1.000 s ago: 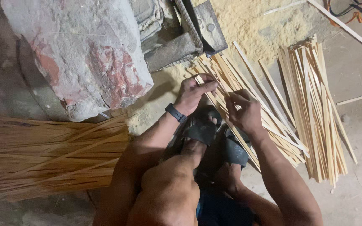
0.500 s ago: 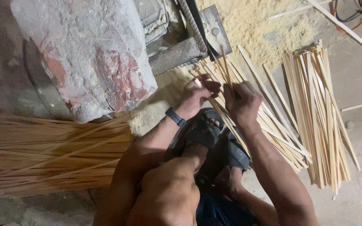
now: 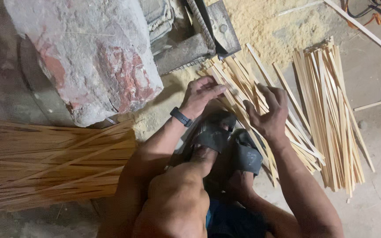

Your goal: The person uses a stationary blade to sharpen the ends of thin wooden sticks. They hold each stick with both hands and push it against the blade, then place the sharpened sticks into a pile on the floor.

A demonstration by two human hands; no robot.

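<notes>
Gathering loose bamboo strips point(image 3: 243, 83), both hands point(image 3: 270, 114).

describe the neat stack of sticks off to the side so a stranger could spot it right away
Start at the big grey and red stone block upper left, then cross past both hands to the far right. The neat stack lies there alone, parallel and untouched, unlike the fanned pile under the hands.

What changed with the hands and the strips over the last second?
The right hand has lifted off the loose wooden strips and opened, fingers spread above them, where earlier it pressed down on them. The left hand stays on the strips' near ends, fingers now reaching further across. The neat strip bundle on the right, the thin stick pile on the left and the concrete block stayed put.
</notes>
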